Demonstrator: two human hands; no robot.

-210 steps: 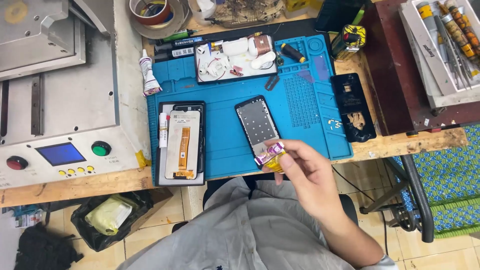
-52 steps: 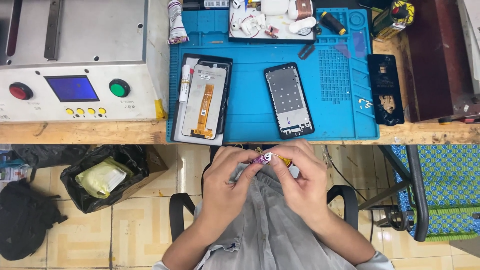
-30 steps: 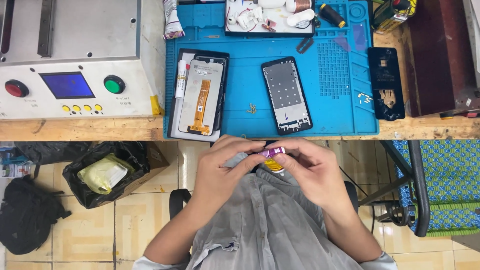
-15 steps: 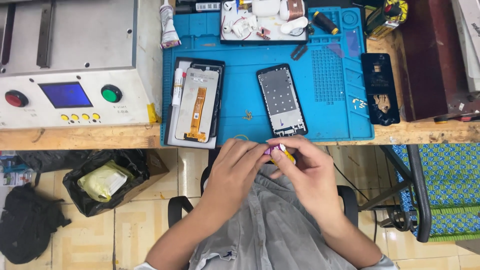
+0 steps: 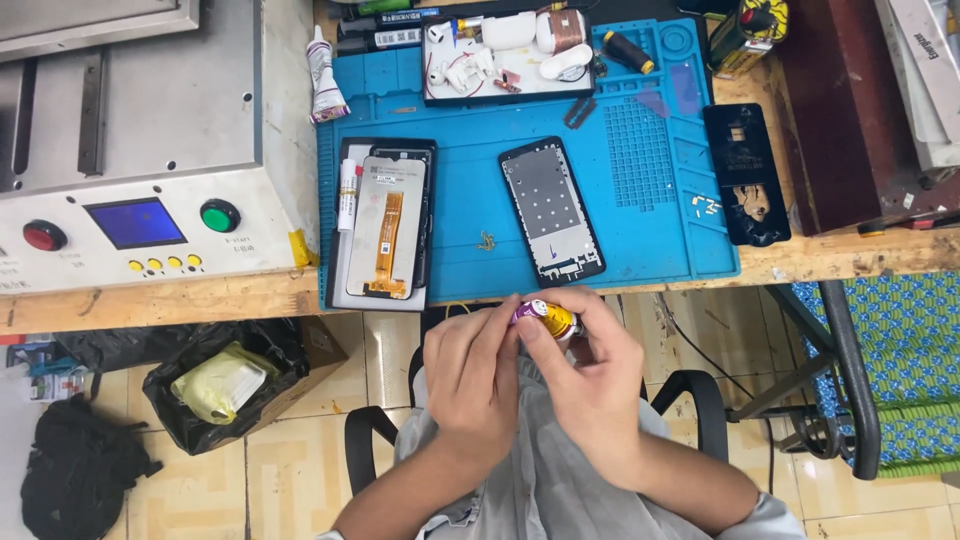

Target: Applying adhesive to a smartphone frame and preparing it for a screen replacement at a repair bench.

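Hands (image 5: 535, 365) on tube (image 5: 545, 317), below mat (image 5: 640, 215).

Small tube (image 5: 543, 316), purple at one end, yellow-orange at the other. Lying roughly level, slightly tilted, purple end toward left hand (image 5: 472, 372). Pinched between fingertips of both hands, right hand (image 5: 590, 375) covering part. Held just below bench (image 5: 200, 298) edge, above lap.

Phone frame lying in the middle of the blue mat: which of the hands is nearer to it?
Right. The right hand sits just below the phone frame, under the bench edge, pinching a small purple-and-yellow tube. The left hand is lower and further left.
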